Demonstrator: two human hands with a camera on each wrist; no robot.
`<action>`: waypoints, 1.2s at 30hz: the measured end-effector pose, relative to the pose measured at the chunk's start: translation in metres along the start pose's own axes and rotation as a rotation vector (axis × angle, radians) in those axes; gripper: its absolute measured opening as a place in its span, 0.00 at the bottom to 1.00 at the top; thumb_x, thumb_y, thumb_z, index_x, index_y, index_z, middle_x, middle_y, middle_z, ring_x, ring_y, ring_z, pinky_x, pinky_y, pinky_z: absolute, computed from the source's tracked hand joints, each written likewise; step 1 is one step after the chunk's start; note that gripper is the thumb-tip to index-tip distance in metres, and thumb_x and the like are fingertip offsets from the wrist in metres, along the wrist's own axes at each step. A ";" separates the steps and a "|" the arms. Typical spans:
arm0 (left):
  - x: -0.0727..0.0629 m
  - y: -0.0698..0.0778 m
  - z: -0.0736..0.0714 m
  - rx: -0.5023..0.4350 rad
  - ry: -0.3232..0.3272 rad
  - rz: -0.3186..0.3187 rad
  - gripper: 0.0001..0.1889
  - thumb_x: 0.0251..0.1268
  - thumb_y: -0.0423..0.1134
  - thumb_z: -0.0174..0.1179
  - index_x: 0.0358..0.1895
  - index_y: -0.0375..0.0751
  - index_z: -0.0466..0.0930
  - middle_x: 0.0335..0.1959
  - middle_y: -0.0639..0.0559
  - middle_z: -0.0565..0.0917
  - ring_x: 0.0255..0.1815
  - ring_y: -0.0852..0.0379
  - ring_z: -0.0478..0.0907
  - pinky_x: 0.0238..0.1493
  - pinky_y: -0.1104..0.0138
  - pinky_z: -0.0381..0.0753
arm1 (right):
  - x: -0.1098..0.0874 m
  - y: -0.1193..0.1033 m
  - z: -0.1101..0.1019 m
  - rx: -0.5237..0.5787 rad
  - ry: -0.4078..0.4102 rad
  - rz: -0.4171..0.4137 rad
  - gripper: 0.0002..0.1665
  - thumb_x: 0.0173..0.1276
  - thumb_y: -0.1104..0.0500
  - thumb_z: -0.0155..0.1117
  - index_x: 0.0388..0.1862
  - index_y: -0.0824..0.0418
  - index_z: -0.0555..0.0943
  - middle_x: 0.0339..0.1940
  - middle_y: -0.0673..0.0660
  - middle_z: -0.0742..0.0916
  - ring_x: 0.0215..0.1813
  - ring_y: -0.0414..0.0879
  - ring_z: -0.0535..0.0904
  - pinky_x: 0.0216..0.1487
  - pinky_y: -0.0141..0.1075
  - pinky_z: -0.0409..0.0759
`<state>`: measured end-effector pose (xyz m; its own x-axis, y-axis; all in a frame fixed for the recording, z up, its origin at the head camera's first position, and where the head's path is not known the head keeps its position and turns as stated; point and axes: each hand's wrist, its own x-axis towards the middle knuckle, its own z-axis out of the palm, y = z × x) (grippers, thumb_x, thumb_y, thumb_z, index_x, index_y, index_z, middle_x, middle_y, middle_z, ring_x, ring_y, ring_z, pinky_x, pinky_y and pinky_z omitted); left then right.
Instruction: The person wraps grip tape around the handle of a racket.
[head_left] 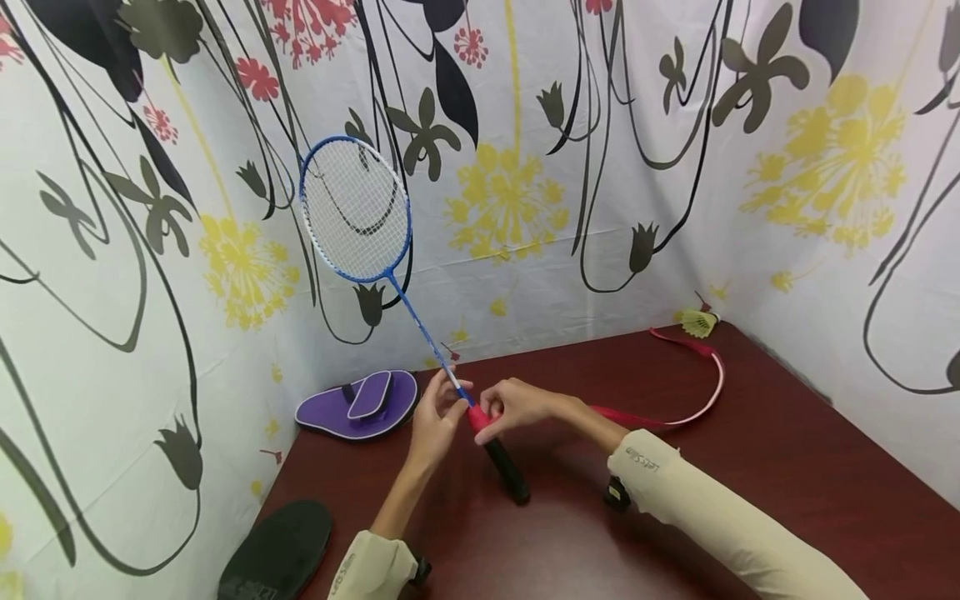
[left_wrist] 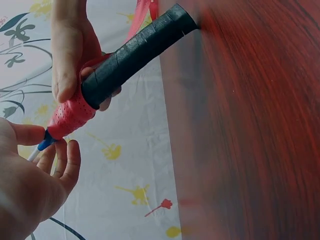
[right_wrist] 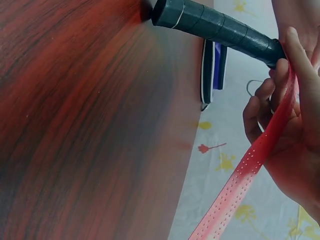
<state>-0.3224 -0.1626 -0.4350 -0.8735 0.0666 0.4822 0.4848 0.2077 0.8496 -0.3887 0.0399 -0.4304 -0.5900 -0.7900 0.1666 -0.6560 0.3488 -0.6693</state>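
A blue and white badminton racket [head_left: 420, 321] leans up and to the left, its head against the patterned cloth in the head view. My left hand [head_left: 431, 429] pinches the shaft just above the handle. Red perforated grip tape [left_wrist: 72, 116] is wound round the upper handle, over the black-wrapped grip [left_wrist: 142, 50]. Around that red part my right hand [head_left: 525, 402] curls, the tape between thumb and fingers. From this hand the loose tape strip [right_wrist: 250, 162] trails away rightward across the table. The handle's butt end points down toward the tabletop.
On the dark red wooden table [head_left: 600, 542], a purple paddle case [head_left: 401, 404] lies at the back left. A black paddle [head_left: 277, 550] sits at the near left edge. In the back right corner is a yellow shuttlecock [head_left: 697, 322]. Flowered cloth [head_left: 525, 300] walls the table's back and sides.
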 end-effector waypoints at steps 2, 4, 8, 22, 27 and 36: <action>0.000 0.002 0.002 0.002 0.004 -0.004 0.31 0.70 0.24 0.61 0.75 0.41 0.68 0.53 0.38 0.87 0.54 0.39 0.83 0.52 0.68 0.82 | 0.000 -0.001 0.001 -0.019 0.016 0.003 0.20 0.60 0.43 0.81 0.32 0.52 0.80 0.18 0.45 0.81 0.20 0.40 0.76 0.25 0.28 0.70; 0.001 0.003 0.004 0.007 0.011 -0.003 0.32 0.69 0.25 0.63 0.75 0.42 0.69 0.52 0.38 0.87 0.52 0.43 0.84 0.48 0.70 0.83 | 0.001 -0.002 0.002 -0.035 0.029 0.010 0.21 0.58 0.43 0.82 0.31 0.53 0.79 0.18 0.44 0.80 0.21 0.36 0.73 0.26 0.29 0.70; 0.002 0.004 0.009 0.022 0.031 0.020 0.32 0.66 0.27 0.69 0.73 0.43 0.71 0.50 0.39 0.88 0.48 0.47 0.86 0.43 0.70 0.85 | 0.004 -0.002 0.006 -0.082 0.058 0.016 0.23 0.56 0.41 0.83 0.33 0.52 0.80 0.19 0.42 0.78 0.22 0.33 0.71 0.26 0.28 0.70; 0.007 -0.001 0.007 -0.024 0.072 0.100 0.33 0.61 0.20 0.69 0.70 0.39 0.74 0.44 0.35 0.88 0.42 0.45 0.87 0.40 0.71 0.85 | -0.017 -0.002 -0.012 0.064 -0.084 -0.042 0.13 0.75 0.52 0.69 0.54 0.51 0.88 0.31 0.50 0.93 0.31 0.54 0.86 0.24 0.28 0.63; 0.006 0.002 0.000 -0.061 0.001 0.096 0.34 0.64 0.20 0.67 0.74 0.36 0.69 0.47 0.33 0.87 0.48 0.34 0.85 0.44 0.71 0.85 | -0.018 0.000 -0.011 0.091 -0.105 -0.057 0.16 0.76 0.52 0.67 0.58 0.55 0.87 0.35 0.52 0.93 0.38 0.57 0.90 0.29 0.28 0.74; 0.005 0.004 -0.005 -0.099 -0.059 0.071 0.38 0.66 0.19 0.63 0.79 0.36 0.62 0.51 0.33 0.86 0.50 0.53 0.84 0.50 0.70 0.84 | -0.012 0.001 -0.008 0.151 -0.113 -0.018 0.19 0.74 0.54 0.69 0.60 0.58 0.86 0.33 0.57 0.93 0.41 0.62 0.90 0.45 0.61 0.85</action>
<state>-0.3248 -0.1665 -0.4285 -0.8367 0.1359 0.5305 0.5445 0.1034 0.8324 -0.3858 0.0535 -0.4271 -0.5162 -0.8503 0.1027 -0.5830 0.2609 -0.7695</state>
